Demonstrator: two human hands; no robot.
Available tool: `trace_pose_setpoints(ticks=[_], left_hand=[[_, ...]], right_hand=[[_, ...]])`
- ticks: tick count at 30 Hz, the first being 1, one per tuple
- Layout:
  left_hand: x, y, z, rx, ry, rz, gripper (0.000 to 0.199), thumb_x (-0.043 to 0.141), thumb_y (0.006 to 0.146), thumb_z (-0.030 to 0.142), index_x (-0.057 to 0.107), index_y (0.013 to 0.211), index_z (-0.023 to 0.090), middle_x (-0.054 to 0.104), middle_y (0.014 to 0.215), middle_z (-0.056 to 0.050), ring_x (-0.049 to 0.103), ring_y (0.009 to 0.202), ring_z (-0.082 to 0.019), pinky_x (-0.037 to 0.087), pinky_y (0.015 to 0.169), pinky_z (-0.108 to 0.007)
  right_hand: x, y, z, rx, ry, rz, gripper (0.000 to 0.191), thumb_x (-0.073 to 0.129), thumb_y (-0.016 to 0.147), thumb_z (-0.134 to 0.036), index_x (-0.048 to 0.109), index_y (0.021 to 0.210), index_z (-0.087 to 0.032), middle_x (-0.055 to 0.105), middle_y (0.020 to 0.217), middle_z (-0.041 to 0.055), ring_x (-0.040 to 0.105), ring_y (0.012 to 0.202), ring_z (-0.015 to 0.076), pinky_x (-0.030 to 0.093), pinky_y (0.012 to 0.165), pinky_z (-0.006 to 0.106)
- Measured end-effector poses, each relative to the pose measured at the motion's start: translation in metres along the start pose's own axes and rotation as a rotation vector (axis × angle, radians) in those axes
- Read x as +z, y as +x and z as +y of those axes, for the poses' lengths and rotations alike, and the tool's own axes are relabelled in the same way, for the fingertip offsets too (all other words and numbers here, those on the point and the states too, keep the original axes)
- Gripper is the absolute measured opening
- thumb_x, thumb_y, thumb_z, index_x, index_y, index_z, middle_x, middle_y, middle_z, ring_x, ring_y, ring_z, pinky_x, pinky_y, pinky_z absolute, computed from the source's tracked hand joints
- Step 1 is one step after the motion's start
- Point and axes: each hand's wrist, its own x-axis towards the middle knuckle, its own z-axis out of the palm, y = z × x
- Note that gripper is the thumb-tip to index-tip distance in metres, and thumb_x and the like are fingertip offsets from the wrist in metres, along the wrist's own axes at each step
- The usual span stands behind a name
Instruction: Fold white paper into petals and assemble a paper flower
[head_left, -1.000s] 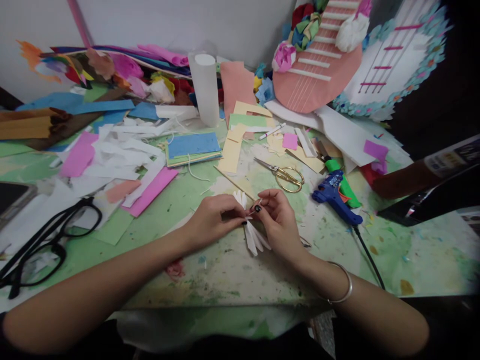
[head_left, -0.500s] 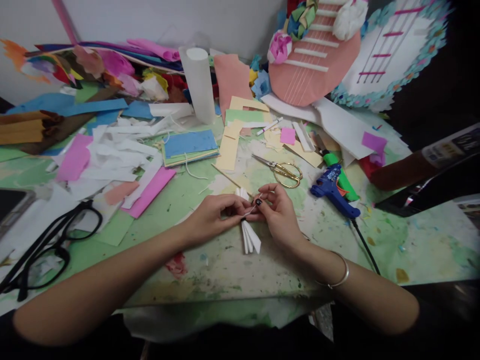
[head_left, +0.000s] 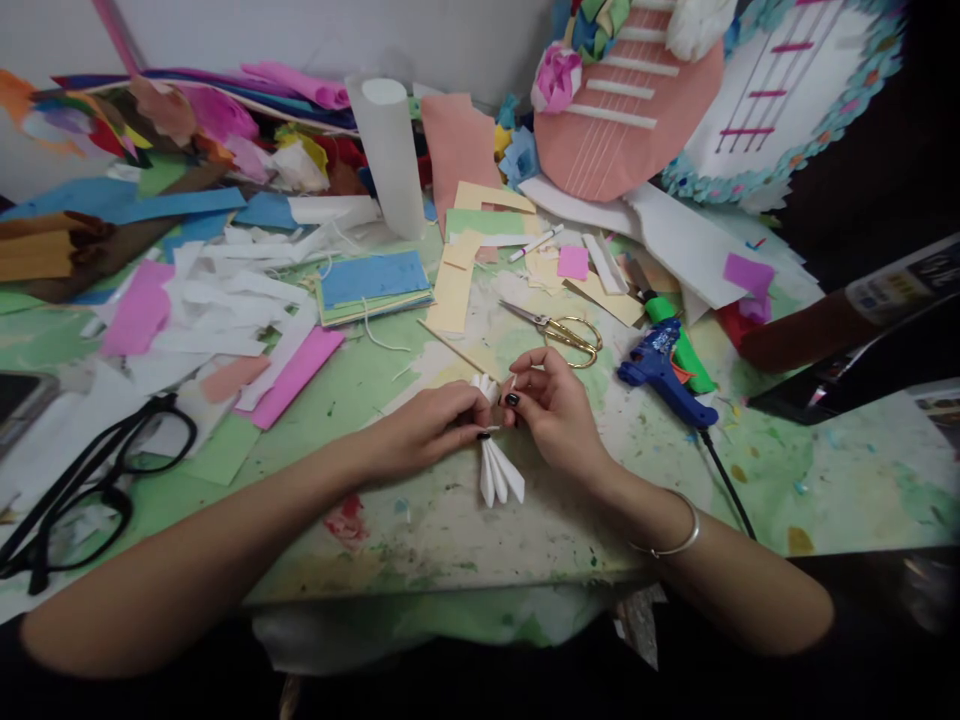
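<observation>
My left hand (head_left: 439, 422) pinches a folded white paper fan (head_left: 498, 474) at its middle, so the pleats spread toward me below the fingers and a smaller part shows above. Close on its right, my right hand (head_left: 551, 405) has thumb and forefinger pinched together on a thin white string (head_left: 493, 429) that runs to the middle of the pleats. Part of the string is hidden by the fingers. Just beyond the hands lie a thin wooden stick (head_left: 454, 347) and gold-handled scissors (head_left: 559, 331).
To the right lies a blue glue gun (head_left: 667, 373) with its cord. Black glasses (head_left: 101, 485) and white paper scraps (head_left: 217, 310) cover the left. A stack of coloured paper (head_left: 373, 285), a white roll (head_left: 390, 160) and a pink paper guitar-like piece (head_left: 622, 120) stand farther back.
My right hand has drawn slightly up and away from my left, with the string between them. The lower pleats are fanned wider. The whole view has shifted a little.
</observation>
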Motion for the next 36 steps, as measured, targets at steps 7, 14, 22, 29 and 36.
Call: trace_pose_setpoints(ticks=[7, 14, 22, 29, 36], left_hand=[[0.004, 0.001, -0.001, 0.092, 0.066, 0.027, 0.008, 0.049, 0.092, 0.017, 0.052, 0.084, 0.017, 0.059, 0.085, -0.001, 0.053, 0.077, -0.013, 0.04, 0.07, -0.024], [0.011, 0.004, 0.0, 0.103, 0.098, 0.165, 0.006, 0.058, 0.087, 0.018, 0.059, 0.081, 0.016, 0.061, 0.075, 0.0, 0.053, 0.069, -0.011, 0.04, 0.064, -0.022], [0.016, 0.003, -0.003, -0.071, -0.202, 0.256, 0.005, 0.066, 0.08, 0.017, 0.066, 0.077, 0.014, 0.068, 0.073, -0.002, 0.059, 0.065, -0.01, 0.044, 0.06, -0.021], [0.017, 0.0, -0.002, -0.024, -0.186, 0.42, 0.002, 0.068, 0.077, 0.015, 0.07, 0.078, 0.015, 0.07, 0.076, -0.003, 0.064, 0.071, -0.012, 0.05, 0.067, -0.023], [0.018, 0.002, 0.001, -0.046, -0.204, 0.497, 0.006, 0.068, 0.075, 0.012, 0.072, 0.078, 0.015, 0.073, 0.078, -0.003, 0.066, 0.07, -0.011, 0.054, 0.068, -0.022]], right_hand=[[0.0, 0.002, 0.002, 0.031, -0.025, -0.077, 0.023, 0.058, 0.077, -0.015, 0.046, 0.095, -0.023, 0.059, 0.073, -0.0055, 0.058, 0.057, 0.0096, 0.046, 0.056, 0.025], [0.0, 0.005, -0.01, -0.002, -0.064, -0.056, 0.015, 0.063, 0.074, -0.016, 0.055, 0.086, -0.019, 0.062, 0.075, -0.0017, 0.06, 0.07, 0.0108, 0.048, 0.063, 0.024], [-0.007, 0.007, -0.019, -0.005, -0.084, -0.034, 0.019, 0.062, 0.072, -0.014, 0.054, 0.088, -0.021, 0.068, 0.085, 0.001, 0.066, 0.077, 0.0137, 0.055, 0.071, 0.03], [-0.012, 0.005, -0.008, 0.15, -0.31, -0.287, 0.014, 0.059, 0.07, -0.01, 0.057, 0.081, -0.02, 0.065, 0.074, 0.0005, 0.066, 0.067, 0.0162, 0.055, 0.061, 0.03], [-0.005, 0.005, -0.002, 0.098, -0.308, -0.232, 0.018, 0.067, 0.067, -0.014, 0.06, 0.083, -0.018, 0.065, 0.071, 0.0001, 0.063, 0.063, 0.0139, 0.052, 0.061, 0.028]])
